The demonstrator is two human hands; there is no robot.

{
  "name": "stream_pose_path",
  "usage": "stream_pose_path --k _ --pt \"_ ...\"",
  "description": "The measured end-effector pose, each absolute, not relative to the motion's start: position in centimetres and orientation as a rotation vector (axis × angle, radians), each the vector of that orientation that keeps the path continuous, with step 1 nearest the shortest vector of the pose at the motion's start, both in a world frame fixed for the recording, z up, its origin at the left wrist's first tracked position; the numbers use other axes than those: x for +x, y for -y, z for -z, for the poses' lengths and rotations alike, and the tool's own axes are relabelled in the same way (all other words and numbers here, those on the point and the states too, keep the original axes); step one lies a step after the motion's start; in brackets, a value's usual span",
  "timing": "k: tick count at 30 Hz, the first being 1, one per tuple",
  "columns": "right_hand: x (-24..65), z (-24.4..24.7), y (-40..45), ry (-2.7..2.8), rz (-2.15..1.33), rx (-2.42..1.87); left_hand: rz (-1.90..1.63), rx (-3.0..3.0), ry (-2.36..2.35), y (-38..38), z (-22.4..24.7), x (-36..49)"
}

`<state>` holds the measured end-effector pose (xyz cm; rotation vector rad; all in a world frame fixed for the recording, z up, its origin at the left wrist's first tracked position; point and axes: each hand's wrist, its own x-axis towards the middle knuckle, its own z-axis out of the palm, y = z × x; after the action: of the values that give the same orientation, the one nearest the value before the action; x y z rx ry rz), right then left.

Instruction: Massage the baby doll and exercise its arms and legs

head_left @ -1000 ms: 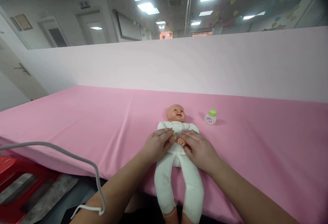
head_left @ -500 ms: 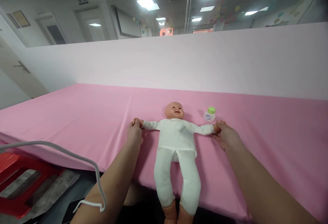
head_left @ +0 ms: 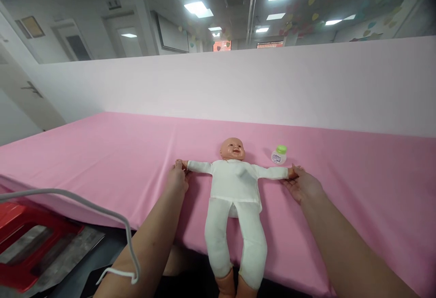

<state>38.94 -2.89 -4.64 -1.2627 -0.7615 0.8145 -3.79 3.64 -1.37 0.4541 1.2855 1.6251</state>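
Note:
A baby doll (head_left: 235, 180) in a white top and trousers lies on its back on a pink-covered table (head_left: 136, 152), arms stretched out sideways. Its bare feet reach past the table's front edge. My left hand (head_left: 177, 176) is closed on the doll's hand at the left. On the other side, my right hand (head_left: 303, 183) grips the doll's other hand between thumb and fingers. A small clear bottle with a green cap (head_left: 279, 154) stands just beyond my right hand, beside the doll's head.
A white wall (head_left: 238, 86) with glass above runs along the table's far side. A grey cable (head_left: 85, 202) hangs in a loop at the lower left, over my left forearm. Below it is a red plastic stool (head_left: 30, 243).
Both my hands have shifted slightly outward, drawing the doll's arms a little straighter. My right fingers have loosened somewhat. The bottle has stayed in place.

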Motion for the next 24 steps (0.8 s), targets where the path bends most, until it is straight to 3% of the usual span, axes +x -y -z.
stream_pose_path --k 3,9,16,24 --pt "36.2 2.3 4.2 0.622 -0.722 -1.202 -1.69 0.743 -1.221 -2.3 0.3 -2.8" --pt "29.7 -1.5 7.9 1.19 -0.425 -1.263 -1.687 1.492 -1.174 1.7 -1.6 0.5" --pt "26.5 -0.8 9.1 1.999 -0.036 -1.142 -1.242 2.442 -1.091 3.8 -1.5 2.9" --pt "26.1 -0.9 9.0 2.179 0.015 -1.131 -1.136 2.749 -1.05 3.5 -0.8 3.1"
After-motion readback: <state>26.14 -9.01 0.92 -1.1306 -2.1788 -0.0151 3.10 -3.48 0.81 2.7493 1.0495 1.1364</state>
